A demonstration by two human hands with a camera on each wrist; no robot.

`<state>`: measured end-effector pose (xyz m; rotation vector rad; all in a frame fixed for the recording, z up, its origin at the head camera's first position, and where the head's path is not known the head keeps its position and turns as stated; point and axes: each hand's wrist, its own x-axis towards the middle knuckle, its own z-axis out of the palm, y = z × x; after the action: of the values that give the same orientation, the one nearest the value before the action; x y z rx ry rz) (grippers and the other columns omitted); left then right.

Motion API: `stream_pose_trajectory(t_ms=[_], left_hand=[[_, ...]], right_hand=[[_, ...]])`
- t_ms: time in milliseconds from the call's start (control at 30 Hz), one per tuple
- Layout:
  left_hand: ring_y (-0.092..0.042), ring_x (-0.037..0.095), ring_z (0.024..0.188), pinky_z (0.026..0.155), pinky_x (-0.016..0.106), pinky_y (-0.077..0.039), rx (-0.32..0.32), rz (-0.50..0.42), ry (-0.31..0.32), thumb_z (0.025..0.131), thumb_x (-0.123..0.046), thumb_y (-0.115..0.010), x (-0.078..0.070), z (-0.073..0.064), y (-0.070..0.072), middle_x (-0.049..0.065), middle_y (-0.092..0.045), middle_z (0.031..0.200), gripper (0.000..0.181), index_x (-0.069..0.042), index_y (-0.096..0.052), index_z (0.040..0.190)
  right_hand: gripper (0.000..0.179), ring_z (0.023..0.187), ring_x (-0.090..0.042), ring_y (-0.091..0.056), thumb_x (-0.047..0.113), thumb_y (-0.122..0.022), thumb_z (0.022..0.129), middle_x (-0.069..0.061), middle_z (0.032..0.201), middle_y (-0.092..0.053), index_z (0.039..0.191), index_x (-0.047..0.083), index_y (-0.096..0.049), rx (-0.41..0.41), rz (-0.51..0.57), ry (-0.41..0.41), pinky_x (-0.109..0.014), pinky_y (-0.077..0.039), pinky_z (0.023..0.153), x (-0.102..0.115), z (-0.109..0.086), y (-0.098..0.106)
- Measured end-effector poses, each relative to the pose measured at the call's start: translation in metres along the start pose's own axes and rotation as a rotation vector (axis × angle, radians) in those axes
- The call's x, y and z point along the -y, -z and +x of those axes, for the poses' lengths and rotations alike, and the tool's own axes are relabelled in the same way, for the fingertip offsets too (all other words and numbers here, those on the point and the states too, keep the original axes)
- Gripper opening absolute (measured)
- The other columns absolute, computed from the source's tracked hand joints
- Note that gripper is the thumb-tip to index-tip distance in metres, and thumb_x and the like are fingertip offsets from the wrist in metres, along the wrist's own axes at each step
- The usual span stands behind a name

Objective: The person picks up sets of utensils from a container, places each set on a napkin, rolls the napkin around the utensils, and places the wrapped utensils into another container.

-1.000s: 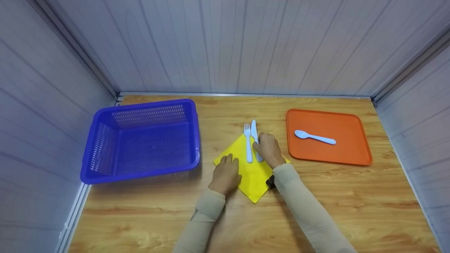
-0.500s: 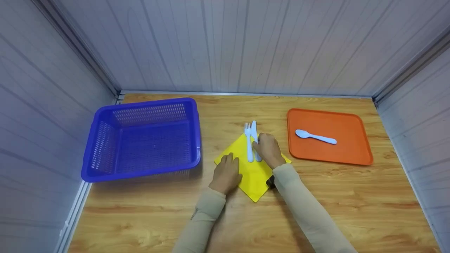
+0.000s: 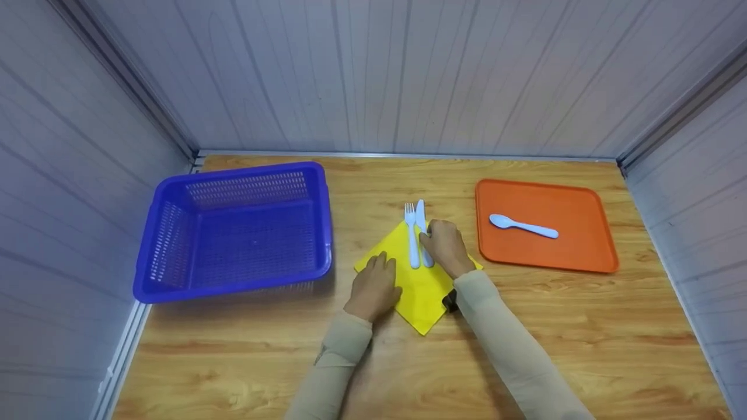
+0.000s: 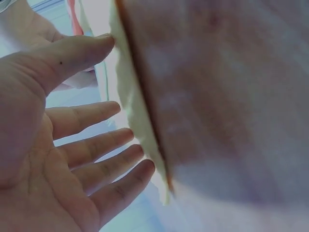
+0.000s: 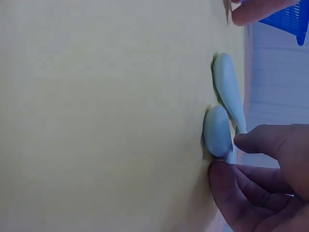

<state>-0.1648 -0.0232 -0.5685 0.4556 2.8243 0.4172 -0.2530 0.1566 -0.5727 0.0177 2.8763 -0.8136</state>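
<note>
A yellow napkin [image 3: 420, 300] lies with one corner toward the person. On its far part a pale blue fork [image 3: 412, 239] and knife [image 3: 421, 217] lie side by side, their far ends past the napkin's corner. My right hand [image 3: 446, 251] pinches the knife between thumb and fingers; the right wrist view shows its rounded handle end [image 5: 217, 131] close beside the fork's [image 5: 227, 79]. With fingers extended and spread, my left hand [image 3: 373, 289] rests on the napkin's left side. In the left wrist view its fingertips [image 4: 145, 166] are at the napkin's edge [image 4: 137, 113].
To the right, an orange tray [image 3: 554, 251] bears a pale blue spoon [image 3: 528, 227]. A blue perforated basket [image 3: 233, 290] stands at the left. Panelled walls [image 3: 373, 76] enclose the wooden table [image 3: 583, 338] at the back and both sides.
</note>
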Motion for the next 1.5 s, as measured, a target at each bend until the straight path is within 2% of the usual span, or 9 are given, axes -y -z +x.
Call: stream_pose_trajectory(t_ms=[200, 267, 433, 567, 667, 867, 1033, 1200, 1500], left_hand=[[-0.043, 0.035, 0.136, 0.107, 0.048, -0.042, -0.072, -0.019, -0.036, 0.097, -0.025, -0.066, -0.007, 0.006, 0.01, 0.021, -0.046, 0.148, 0.053, 0.001, -0.052, 0.142], [-0.045, 0.034, 0.135, 0.105, 0.046, -0.044, -0.102, -0.015, -0.06, 0.097, -0.027, -0.066, -0.014, 0.009, 0.011, 0.02, -0.047, 0.146, 0.054, 0.0, -0.052, 0.142], [-0.048, 0.03, 0.132, 0.098, 0.041, -0.05, -0.171, 0.021, -0.15, 0.096, -0.031, -0.067, -0.04, 0.02, 0.012, 0.018, -0.049, 0.143, 0.057, 0.0, -0.051, 0.142], [-0.047, 0.028, 0.133, 0.098, 0.037, -0.05, -0.171, 0.088, -0.236, 0.096, -0.034, -0.066, -0.064, 0.033, 0.008, 0.016, -0.048, 0.145, 0.059, -0.002, -0.051, 0.142], [-0.048, 0.027, 0.132, 0.097, 0.035, -0.051, -0.176, 0.162, -0.317, 0.097, -0.032, -0.063, -0.083, 0.043, -0.001, 0.016, -0.049, 0.144, 0.056, -0.002, -0.05, 0.142], [-0.05, 0.025, 0.13, 0.092, 0.029, -0.053, -0.179, 0.342, -0.441, 0.101, -0.026, -0.052, -0.115, 0.058, -0.019, 0.013, -0.051, 0.142, 0.048, -0.004, -0.05, 0.143], [-0.048, 0.022, 0.132, 0.1, 0.028, -0.047, -0.111, 0.426, -0.447, 0.103, -0.032, -0.051, -0.13, 0.067, -0.026, 0.009, -0.049, 0.144, 0.049, -0.008, -0.05, 0.145], [-0.045, 0.02, 0.132, 0.104, 0.027, -0.044, -0.028, 0.433, -0.433, 0.104, -0.032, -0.048, -0.134, 0.069, -0.032, 0.007, -0.048, 0.144, 0.047, -0.009, -0.051, 0.145], [-0.044, 0.02, 0.133, 0.099, 0.025, -0.046, -0.02, 0.45, -0.404, 0.103, -0.031, -0.048, -0.133, 0.069, -0.034, 0.006, -0.05, 0.142, 0.045, -0.011, -0.052, 0.143]], right_hand=[[0.025, 0.068, -0.018, -0.06, 0.018, -0.063, 0.098, -0.015, 0.094, -0.068, 0.106, -0.004, -0.07, -0.055, 0.006, 0.03, -0.03, -0.051, 0.06, -0.015, 0.001, 0.019], [0.027, 0.069, -0.021, -0.063, 0.018, -0.061, 0.099, -0.018, 0.098, -0.069, 0.111, -0.005, -0.069, -0.068, 0.015, 0.042, -0.034, -0.053, 0.061, -0.023, 0.0, 0.03], [0.029, 0.086, -0.029, -0.067, 0.017, -0.057, 0.1, -0.019, 0.107, -0.069, 0.118, -0.003, -0.067, -0.105, -0.045, 0.056, -0.045, -0.057, 0.072, -0.05, -0.002, 0.06], [0.028, 0.097, -0.036, -0.065, 0.014, -0.059, 0.099, -0.022, 0.112, -0.066, 0.119, -0.003, -0.066, -0.131, -0.125, 0.063, -0.05, -0.055, 0.077, -0.077, -0.003, 0.083], [0.027, 0.101, -0.04, -0.062, 0.011, -0.062, 0.098, -0.025, 0.116, -0.063, 0.119, -0.005, -0.066, -0.135, -0.18, 0.076, -0.053, -0.054, 0.078, -0.099, -0.004, 0.096], [0.026, 0.102, -0.043, -0.059, 0.008, -0.068, 0.095, -0.026, 0.112, -0.061, 0.117, -0.006, -0.067, -0.121, -0.275, 0.115, -0.054, -0.054, 0.08, -0.133, -0.005, 0.104], [0.024, 0.1, -0.042, -0.06, 0.006, -0.066, 0.094, -0.024, 0.108, -0.062, 0.115, -0.005, -0.069, -0.111, -0.267, 0.15, -0.054, -0.053, 0.08, -0.144, -0.004, 0.103], [0.02, 0.099, -0.041, -0.059, 0.004, -0.064, 0.095, -0.022, 0.105, -0.063, 0.112, -0.003, -0.071, -0.109, -0.25, 0.167, -0.054, -0.052, 0.081, -0.147, -0.004, 0.099], [0.014, 0.092, -0.04, -0.062, 0.002, -0.064, 0.096, -0.022, 0.097, -0.066, 0.106, -0.003, -0.073, -0.147, -0.222, 0.244, -0.054, -0.053, 0.078, -0.151, 0.0, 0.095]])
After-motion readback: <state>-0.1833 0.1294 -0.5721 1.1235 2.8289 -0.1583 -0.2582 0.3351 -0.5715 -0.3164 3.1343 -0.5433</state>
